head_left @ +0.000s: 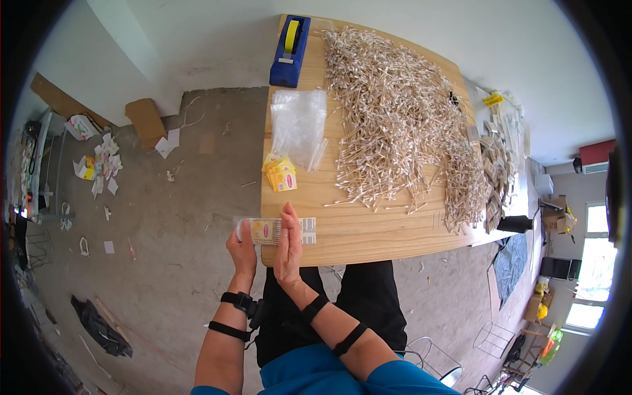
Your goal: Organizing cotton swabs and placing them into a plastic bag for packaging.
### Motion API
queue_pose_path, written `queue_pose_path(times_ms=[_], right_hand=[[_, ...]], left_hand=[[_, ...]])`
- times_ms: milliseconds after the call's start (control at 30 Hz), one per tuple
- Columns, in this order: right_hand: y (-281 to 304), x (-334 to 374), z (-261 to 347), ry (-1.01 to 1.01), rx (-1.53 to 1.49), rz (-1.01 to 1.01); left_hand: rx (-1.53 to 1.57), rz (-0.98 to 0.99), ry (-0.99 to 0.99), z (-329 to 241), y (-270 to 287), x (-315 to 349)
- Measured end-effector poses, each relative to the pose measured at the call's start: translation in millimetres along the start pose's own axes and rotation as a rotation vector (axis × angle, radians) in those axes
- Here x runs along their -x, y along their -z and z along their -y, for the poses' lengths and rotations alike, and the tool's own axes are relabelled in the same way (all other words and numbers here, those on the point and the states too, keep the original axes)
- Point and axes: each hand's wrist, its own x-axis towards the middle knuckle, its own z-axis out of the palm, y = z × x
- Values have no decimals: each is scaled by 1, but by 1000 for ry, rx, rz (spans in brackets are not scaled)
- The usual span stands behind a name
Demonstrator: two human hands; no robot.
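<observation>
Over the table's near left edge, a clear plastic packet of cotton swabs point(266, 230) with a yellow card inside lies sideways between my hands. My left hand point(242, 255) is closed on its left end. My right hand point(288, 253) holds it near the right end, fingers together and fairly straight across it; a clear flap with a white label point(308, 230) sticks out beyond them. Just past my hands is a small fanned stack of yellow cards point(280, 174). Behind it lies a pile of clear plastic bags point(296, 125).
A big heap of loose cotton swabs point(395, 112) covers much of the wooden table point(368, 240). At the far left corner stands a blue tape dispenser point(289, 52) with yellow tape. A black cylinder point(515, 224) and bundled packets point(497, 161) sit off to the right.
</observation>
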Motion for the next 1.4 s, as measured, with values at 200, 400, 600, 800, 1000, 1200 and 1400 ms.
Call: queue_pose_path(times_ms=[200,400,600,800,1000,1200,1400], right_hand=[[3,-3,-1,-20,-58,37],[45,1,24,-62,87,74],[187,31,52,-159,486,185],[318,96,74,-277,779,-15],[462,245,33,-637,1229,1371],[510,365,-66,-980,381,1023],[490,380,-86,-945,350,916]], left_hand=[[-38,-7,-26,-2,-1,0],[141,47,137,5,26,1],[-258,108,104,37,102,42],[-477,489,450,155,212,194],[-812,898,57,162,196,261],[-858,890,-106,128,133,226],[-996,930,-153,90,124,193]])
